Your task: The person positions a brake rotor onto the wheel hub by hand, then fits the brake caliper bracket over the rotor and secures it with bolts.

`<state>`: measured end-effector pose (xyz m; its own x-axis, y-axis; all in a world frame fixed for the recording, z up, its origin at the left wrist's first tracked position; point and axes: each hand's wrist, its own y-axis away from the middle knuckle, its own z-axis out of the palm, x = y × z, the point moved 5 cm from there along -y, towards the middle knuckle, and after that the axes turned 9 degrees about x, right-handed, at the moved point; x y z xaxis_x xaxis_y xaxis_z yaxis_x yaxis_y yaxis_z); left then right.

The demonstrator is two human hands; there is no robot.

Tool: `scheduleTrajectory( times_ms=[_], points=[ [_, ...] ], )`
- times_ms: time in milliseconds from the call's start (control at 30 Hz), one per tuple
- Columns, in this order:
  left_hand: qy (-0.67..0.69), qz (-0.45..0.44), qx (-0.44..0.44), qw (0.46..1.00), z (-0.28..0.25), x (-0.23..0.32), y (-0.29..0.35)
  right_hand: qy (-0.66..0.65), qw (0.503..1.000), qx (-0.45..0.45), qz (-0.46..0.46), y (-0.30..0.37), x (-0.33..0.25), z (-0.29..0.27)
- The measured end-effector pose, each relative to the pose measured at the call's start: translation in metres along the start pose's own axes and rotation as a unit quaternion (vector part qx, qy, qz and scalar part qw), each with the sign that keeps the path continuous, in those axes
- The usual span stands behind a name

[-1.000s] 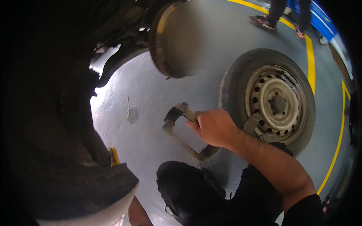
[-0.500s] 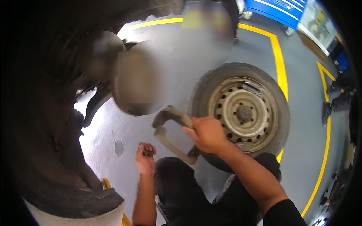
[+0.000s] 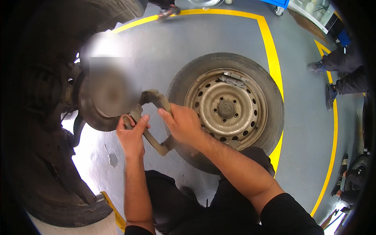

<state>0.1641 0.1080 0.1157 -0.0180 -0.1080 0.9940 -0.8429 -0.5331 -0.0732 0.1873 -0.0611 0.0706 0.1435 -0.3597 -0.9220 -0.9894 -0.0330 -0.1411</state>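
Note:
My right hand [image 3: 185, 123] is closed round one side of a brown, rusty brake caliper bracket [image 3: 154, 143], a squarish open frame. It is held up over the floor, between the brake disc [image 3: 89, 105] and a wheel [image 3: 226, 91]. At the bracket's left side is my left hand [image 3: 132, 139], fingers bent round a small grey-brown metal part [image 3: 127, 123]. That part's exact kind is hard to make out. The left fingertips are against or very close to the bracket; which of the two cannot be told. A blurred patch covers much of the disc and hub.
The wheel with its steel rim lies flat on the grey floor [image 3: 231, 35]. Dark vehicle underbody parts [image 3: 43, 117] fill the left side. A yellow floor line [image 3: 272, 51] runs past the wheel. Other people's legs [image 3: 340, 70] are at the right; a foot [image 3: 169, 11] is at the top.
My left hand has risen from low beside my knee to the bracket, still with the small part. My right hand has carried the bracket left, toward the disc. The view has shifted.

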Motion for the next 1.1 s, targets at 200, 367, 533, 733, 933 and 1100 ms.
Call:
scheduleTrajectory(
  times_ms=[200,367,533,733,933,1100],
  points=[
    [-0.007,0.002,0.051,0.999,-0.026,0.000,-0.002,-0.049,0.994,-0.094,0.016,-0.015,0.027,0.009],
    [-0.178,0.021,0.056,0.982,-0.056,-0.047,0.002,0.223,0.949,-0.224,-0.005,0.001,0.082,-0.019],
    [-0.324,0.069,0.041,0.943,-0.080,-0.103,-0.019,0.363,0.839,-0.353,-0.200,0.083,0.126,0.018],
    [-0.223,0.006,0.027,0.974,-0.072,-0.119,-0.036,0.370,0.774,-0.391,-0.334,0.073,0.140,0.026],
    [-0.198,0.006,0.016,0.980,-0.067,-0.121,-0.038,0.373,0.810,-0.385,-0.239,0.071,0.117,-0.009],
    [-0.251,0.041,0.010,0.967,-0.071,-0.126,-0.040,0.402,0.797,-0.432,-0.128,0.106,0.147,-0.045]
  ],
)
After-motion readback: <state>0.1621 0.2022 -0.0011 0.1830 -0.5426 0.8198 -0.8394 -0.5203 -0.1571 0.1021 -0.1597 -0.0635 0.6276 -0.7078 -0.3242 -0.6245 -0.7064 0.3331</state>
